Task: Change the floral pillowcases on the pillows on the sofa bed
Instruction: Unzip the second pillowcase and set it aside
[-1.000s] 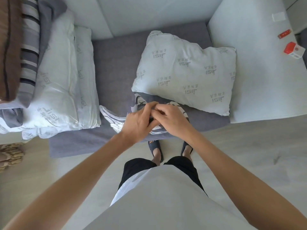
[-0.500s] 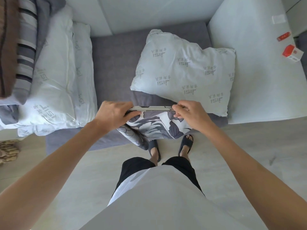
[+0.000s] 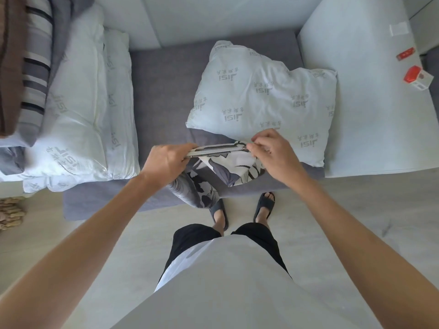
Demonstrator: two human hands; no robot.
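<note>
Left hand (image 3: 166,160) and right hand (image 3: 273,155) are each pinching one end of the folded grey-and-white floral pillowcase (image 3: 228,167), stretching its top edge taut above the near edge of the grey sofa-bed seat (image 3: 164,91) while the rest is hanging toward the sandalled feet. Just beyond the hands, a bare white pillow printed with grey logos (image 3: 261,96) is lying on the seat. Two more bare white pillows (image 3: 80,115) are stacked at far left beside striped grey bedding (image 3: 35,74); a red-and-white box (image 3: 418,78) is sitting on the pale surface at far right.
</note>
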